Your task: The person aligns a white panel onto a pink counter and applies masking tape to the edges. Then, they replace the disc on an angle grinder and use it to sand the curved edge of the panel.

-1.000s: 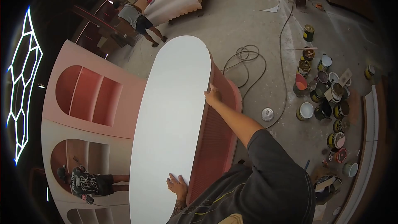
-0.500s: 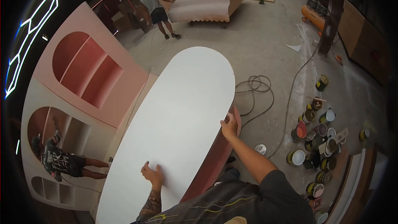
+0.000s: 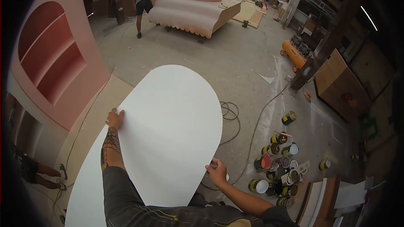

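Observation:
A large white oval panel (image 3: 168,130) with rounded ends stretches out in front of me, seen from above. My left hand (image 3: 114,118) grips its left edge, the tattooed forearm lying along that side. My right hand (image 3: 217,172) holds the right edge lower down, fingers curled under the rim. The floor lies well below the panel.
Pink arched shelving units (image 3: 50,54) stand at the left. Several open paint cans (image 3: 277,164) cluster on the concrete floor at the right, next to coiled cable (image 3: 230,115). An orange compressor (image 3: 296,53) and a pink scalloped structure (image 3: 193,10) sit farther off; a person (image 3: 143,0) stands there.
The view has swung right and upward. My left hand moved from the panel's near end to its left edge; my right hand slid down the right edge. The red ribbed side is out of sight.

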### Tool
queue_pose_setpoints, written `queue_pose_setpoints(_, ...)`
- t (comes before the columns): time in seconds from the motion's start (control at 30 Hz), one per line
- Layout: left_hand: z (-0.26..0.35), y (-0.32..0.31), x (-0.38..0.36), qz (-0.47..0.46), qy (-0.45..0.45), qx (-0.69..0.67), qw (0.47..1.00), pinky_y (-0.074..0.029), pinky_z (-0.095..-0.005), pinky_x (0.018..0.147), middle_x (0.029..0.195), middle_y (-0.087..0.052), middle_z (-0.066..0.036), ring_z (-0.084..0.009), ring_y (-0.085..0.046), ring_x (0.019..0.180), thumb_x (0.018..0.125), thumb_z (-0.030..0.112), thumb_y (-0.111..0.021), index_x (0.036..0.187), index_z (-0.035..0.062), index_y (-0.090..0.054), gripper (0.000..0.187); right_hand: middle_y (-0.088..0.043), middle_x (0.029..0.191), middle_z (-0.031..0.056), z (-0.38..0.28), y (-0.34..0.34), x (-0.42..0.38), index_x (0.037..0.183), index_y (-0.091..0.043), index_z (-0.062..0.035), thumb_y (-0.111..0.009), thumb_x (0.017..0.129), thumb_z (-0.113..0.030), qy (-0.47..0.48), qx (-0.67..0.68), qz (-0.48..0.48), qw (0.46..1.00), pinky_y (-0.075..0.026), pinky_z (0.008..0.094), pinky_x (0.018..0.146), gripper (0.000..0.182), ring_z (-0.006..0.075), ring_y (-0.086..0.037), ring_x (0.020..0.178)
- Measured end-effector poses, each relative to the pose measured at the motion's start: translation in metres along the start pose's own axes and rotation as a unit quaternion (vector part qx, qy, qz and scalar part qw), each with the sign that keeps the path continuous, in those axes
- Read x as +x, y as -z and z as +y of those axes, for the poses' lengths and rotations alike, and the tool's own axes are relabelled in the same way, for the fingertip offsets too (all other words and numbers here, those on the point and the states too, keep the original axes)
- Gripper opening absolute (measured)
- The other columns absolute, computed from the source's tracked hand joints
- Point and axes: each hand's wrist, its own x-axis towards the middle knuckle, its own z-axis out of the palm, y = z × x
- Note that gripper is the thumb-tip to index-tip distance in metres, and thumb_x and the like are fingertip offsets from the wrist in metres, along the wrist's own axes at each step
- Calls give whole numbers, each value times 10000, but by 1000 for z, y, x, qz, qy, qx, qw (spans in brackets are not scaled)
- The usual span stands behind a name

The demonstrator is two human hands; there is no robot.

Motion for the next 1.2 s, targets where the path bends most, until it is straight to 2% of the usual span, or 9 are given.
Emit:
queue_pose_setpoints(0.27, -4, -9, 29, 14, -12, -62, 998, -363, -672, 1136, 1434, -620, -97, -325, -614, 1342, 938, 554, -770, 1390, 205, -646, 584, -755, 1170, 172, -26, -1, -10, 1260, -681, 34, -842, 863, -39, -50, 43, 10, 998, -625, 376, 886, 435, 256, -751, 1043)
queue_pose_setpoints(0.5, -32, -24, 58, 23, -71, -60, 995, -377, -747, 1083, 1401, -654, -102, -345, -618, 1337, 925, 567, -785, 1341, 185, -701, 572, -758, 1030, 117, -41, -14, 2, 1157, -713, 56, -785, 849, 91, -155, 81, 55, 983, -603, 321, 825, 318, 192, -724, 927)
queue_pose_setpoints(0.6, -27, -16, 62, 19, -95, -58, 994, -434, -688, 1088, 1367, -683, -158, -372, -639, 1301, 930, 532, -804, 1352, 107, -705, 607, -769, 997, 108, -53, -18, -1, 1100, -736, 43, -780, 837, 85, -178, 112, 80, 974, -595, 320, 801, 270, 182, -727, 895)
queue_pose_setpoints(0.67, -38, -22, 75, 28, -153, -100, 983, -509, -554, 1081, 1343, -699, -232, -381, -660, 1263, 935, 475, -829, 1358, 1, -689, 650, -779, 967, 102, -63, -18, -2, 1056, -752, 31, -777, 824, 81, -185, 119, 97, 971, -594, 323, 778, 239, 178, -734, 869)
queue_pose_setpoints(0.7, -38, -21, 76, 24, -163, -92, 982, -509, -554, 1081, 1343, -699, -232, -381, -660, 1263, 935, 475, -829, 1358, 1, -689, 650, -766, 989, 103, -72, -15, -3, 1080, -741, 43, -777, 834, 86, -196, 116, 87, 970, -592, 319, 793, 252, 178, -723, 892)
queue_pose_setpoints(0.77, -34, -17, 72, 12, -136, -127, 983, -551, -436, 1043, 1338, -698, -283, -376, -678, 1232, 938, 429, -846, 1359, -71, -667, 678, -753, 1012, 104, -74, -16, -2, 1104, -731, 55, -778, 845, 91, -212, 119, 79, 967, -590, 314, 807, 266, 178, -712, 915)
queue_pose_setpoints(0.97, -30, -10, 64, 12, -139, -118, 983, -548, -454, 1053, 1343, -702, -262, -375, -678, 1241, 955, 428, -834, 1352, -56, -678, 646, -746, 996, 110, -72, -15, -2, 1096, -724, 43, -788, 834, 77, -218, 107, 74, 967, -594, 318, 813, 272, 182, -716, 913)
queue_pose_setpoints(1.17, -28, -8, 56, 45, -159, -106, 981, -540, -476, 1059, 1379, -666, -277, -393, -638, 1301, 984, 454, -797, 1421, 0, -628, 652, -724, 1041, 100, -58, -14, -5, 1184, -649, 19, -814, 827, 33, -167, 84, 86, 979, -598, 329, 848, 393, 186, -706, 942)
queue_pose_setpoints(1.2, -28, -4, 56, 12, -154, -80, 985, -530, -497, 1085, 1412, -643, -302, -426, -605, 1353, 1001, 450, -775, 1455, 11, -598, 655, -722, 1080, 108, -55, -12, -4, 1211, -650, 8, -826, 820, 15, -159, 105, 65, 980, -598, 343, 858, 428, 202, -708, 970)
